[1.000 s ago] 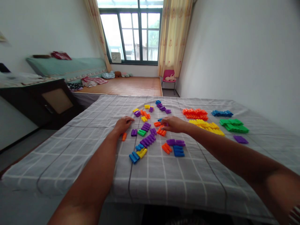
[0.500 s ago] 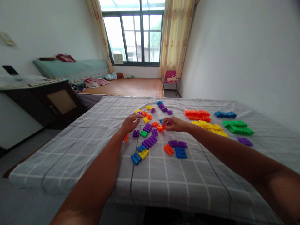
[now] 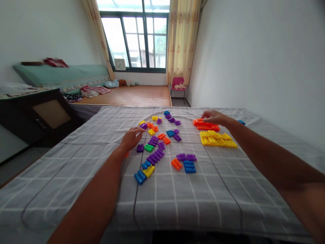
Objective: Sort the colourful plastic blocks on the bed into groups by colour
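My right hand (image 3: 212,117) is at the far end of the orange pile (image 3: 208,127), fingertips pinched on an orange plastic piece (image 3: 198,121) at its top edge. My left hand (image 3: 132,138) hovers at the left of the scattered pieces, thumb and fingers apart and holding nothing. Just past its fingertips lie a purple piece (image 3: 143,126) and a yellow piece (image 3: 151,131). Under its wrist an orange piece (image 3: 127,154) is partly hidden. Two orange pieces (image 3: 164,138) sit mid-table between my hands.
Yellow pieces (image 3: 218,139) are stacked in rows before the orange pile. My right arm covers most of what lies farther right; one blue bit (image 3: 241,122) shows. Nearer me are a purple row (image 3: 155,156) and blue pieces (image 3: 189,166) on the checked cloth (image 3: 167,200).
My right hand has moved right, from the scattered orange pieces to the orange pile. My left hand stays near the same pieces. The view has turned slightly to the right.
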A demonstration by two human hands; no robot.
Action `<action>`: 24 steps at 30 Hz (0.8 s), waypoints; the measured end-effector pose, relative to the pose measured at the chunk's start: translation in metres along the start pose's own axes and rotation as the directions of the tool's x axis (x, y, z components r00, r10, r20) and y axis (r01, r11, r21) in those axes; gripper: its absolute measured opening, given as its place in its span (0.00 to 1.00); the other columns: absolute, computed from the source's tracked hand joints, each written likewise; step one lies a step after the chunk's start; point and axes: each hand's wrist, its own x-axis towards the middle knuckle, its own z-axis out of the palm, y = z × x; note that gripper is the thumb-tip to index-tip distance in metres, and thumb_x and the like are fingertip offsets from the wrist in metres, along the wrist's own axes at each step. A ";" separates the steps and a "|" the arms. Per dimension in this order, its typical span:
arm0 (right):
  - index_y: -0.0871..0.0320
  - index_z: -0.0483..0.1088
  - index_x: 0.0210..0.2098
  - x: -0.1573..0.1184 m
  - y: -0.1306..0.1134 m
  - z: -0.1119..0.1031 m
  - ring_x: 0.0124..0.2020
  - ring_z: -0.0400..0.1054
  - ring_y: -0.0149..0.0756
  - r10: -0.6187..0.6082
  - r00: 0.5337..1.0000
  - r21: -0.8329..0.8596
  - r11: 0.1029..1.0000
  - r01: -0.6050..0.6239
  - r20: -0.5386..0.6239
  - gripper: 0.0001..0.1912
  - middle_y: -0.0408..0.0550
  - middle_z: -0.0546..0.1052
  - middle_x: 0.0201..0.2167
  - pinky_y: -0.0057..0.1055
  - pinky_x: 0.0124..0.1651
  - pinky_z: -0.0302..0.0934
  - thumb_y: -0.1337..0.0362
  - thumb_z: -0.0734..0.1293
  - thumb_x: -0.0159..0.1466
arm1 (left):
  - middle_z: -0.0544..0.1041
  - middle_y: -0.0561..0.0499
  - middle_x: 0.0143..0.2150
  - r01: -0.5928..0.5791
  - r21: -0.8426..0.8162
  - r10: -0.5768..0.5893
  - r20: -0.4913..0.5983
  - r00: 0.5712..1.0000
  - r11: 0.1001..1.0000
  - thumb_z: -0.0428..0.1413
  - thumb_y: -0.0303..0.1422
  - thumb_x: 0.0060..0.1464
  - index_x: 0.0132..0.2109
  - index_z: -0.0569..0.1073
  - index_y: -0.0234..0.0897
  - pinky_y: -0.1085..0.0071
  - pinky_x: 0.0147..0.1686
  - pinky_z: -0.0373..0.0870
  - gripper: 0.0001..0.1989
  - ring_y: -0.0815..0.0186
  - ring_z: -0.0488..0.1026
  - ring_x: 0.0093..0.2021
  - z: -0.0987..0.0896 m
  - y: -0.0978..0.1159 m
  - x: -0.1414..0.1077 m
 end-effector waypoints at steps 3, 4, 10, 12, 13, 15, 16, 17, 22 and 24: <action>0.60 0.74 0.34 -0.010 0.028 0.003 0.30 0.70 0.34 0.093 0.996 -0.219 0.971 -0.091 -0.004 0.11 0.46 0.78 0.29 0.25 0.29 0.57 0.63 0.69 0.51 | 0.80 0.47 0.46 -0.014 0.007 0.014 0.027 1.000 1.000 0.48 0.34 0.56 0.43 0.78 0.40 0.58 0.54 0.68 0.15 0.59 0.74 0.49 0.002 0.000 0.001; 0.60 0.74 0.34 -0.012 0.034 0.006 0.29 0.70 0.34 0.113 0.994 -0.252 0.962 -0.109 -0.002 0.11 0.46 0.78 0.29 0.25 0.29 0.57 0.63 0.69 0.52 | 0.80 0.47 0.46 -0.014 0.007 0.014 0.028 1.000 1.000 0.48 0.34 0.56 0.43 0.78 0.40 0.58 0.54 0.68 0.15 0.59 0.74 0.49 0.003 -0.001 0.002; 0.58 0.75 0.35 -0.013 0.056 0.026 0.30 0.70 0.33 0.039 0.997 -0.375 0.925 -0.063 -0.072 0.09 0.46 0.79 0.31 0.25 0.31 0.57 0.63 0.69 0.54 | 0.79 0.47 0.47 0.079 0.035 -0.079 0.008 0.997 0.996 0.48 0.34 0.55 0.45 0.78 0.41 0.59 0.53 0.70 0.16 0.59 0.73 0.50 -0.005 -0.010 -0.002; 0.57 0.75 0.33 -0.012 0.062 0.028 0.34 0.71 0.35 0.007 0.997 -0.434 0.900 -0.042 -0.082 0.07 0.47 0.79 0.33 0.26 0.34 0.58 0.64 0.70 0.54 | 0.79 0.47 0.47 0.112 0.041 -0.112 0.007 0.994 0.993 0.49 0.33 0.55 0.45 0.78 0.41 0.60 0.52 0.70 0.16 0.60 0.73 0.50 -0.008 -0.010 -0.004; 0.56 0.75 0.33 -0.012 0.064 0.028 0.36 0.70 0.36 0.000 0.996 -0.457 0.888 -0.039 -0.085 0.06 0.48 0.79 0.35 0.26 0.35 0.58 0.64 0.70 0.54 | 0.79 0.48 0.47 0.127 0.042 -0.127 0.004 0.992 0.991 0.49 0.33 0.55 0.45 0.79 0.41 0.60 0.52 0.71 0.16 0.60 0.74 0.50 -0.009 -0.010 -0.004; 0.56 0.75 0.32 -0.013 0.063 0.028 0.37 0.70 0.38 0.001 0.994 -0.490 0.870 -0.055 -0.109 0.05 0.50 0.78 0.36 0.28 0.36 0.58 0.63 0.70 0.54 | 0.79 0.48 0.47 0.154 0.046 -0.154 -0.009 0.988 0.987 0.49 0.33 0.55 0.44 0.79 0.42 0.61 0.51 0.71 0.16 0.60 0.74 0.50 -0.010 -0.010 -0.004; 0.56 0.75 0.31 -0.013 0.060 0.028 0.37 0.70 0.38 0.000 0.992 -0.498 0.865 -0.063 -0.126 0.05 0.50 0.78 0.36 0.29 0.36 0.57 0.62 0.70 0.55 | 0.79 0.48 0.47 0.167 0.048 -0.166 -0.018 0.986 0.985 0.49 0.33 0.55 0.44 0.79 0.42 0.62 0.51 0.71 0.15 0.60 0.74 0.49 -0.010 -0.010 -0.004; 0.56 0.75 0.31 -0.013 0.055 0.029 0.36 0.69 0.39 -0.013 0.990 -0.498 0.865 -0.060 -0.142 0.06 0.51 0.77 0.36 0.30 0.36 0.57 0.60 0.70 0.56 | 0.79 0.48 0.47 0.182 0.047 -0.181 -0.027 0.983 0.982 0.49 0.33 0.55 0.44 0.79 0.42 0.62 0.51 0.71 0.15 0.60 0.74 0.49 -0.009 -0.011 -0.003; 0.56 0.75 0.34 -0.004 -0.003 0.044 0.35 0.70 0.37 -0.227 0.968 -0.351 0.919 0.178 -0.105 0.10 0.49 0.78 0.34 0.30 0.38 0.59 0.56 0.67 0.60 | 0.80 0.49 0.47 0.280 0.015 -0.279 -0.051 0.959 0.960 0.50 0.32 0.53 0.44 0.80 0.42 0.66 0.47 0.73 0.16 0.61 0.75 0.48 -0.006 -0.016 -0.001; 0.56 0.75 0.35 0.004 -0.029 0.055 0.33 0.70 0.35 -0.281 0.960 -0.247 0.930 0.271 -0.005 0.10 0.47 0.78 0.33 0.29 0.37 0.59 0.57 0.67 0.60 | 0.80 0.50 0.47 0.299 0.003 -0.298 -0.051 0.953 0.954 0.50 0.32 0.53 0.43 0.80 0.41 0.67 0.46 0.73 0.16 0.61 0.76 0.47 -0.005 -0.018 -0.002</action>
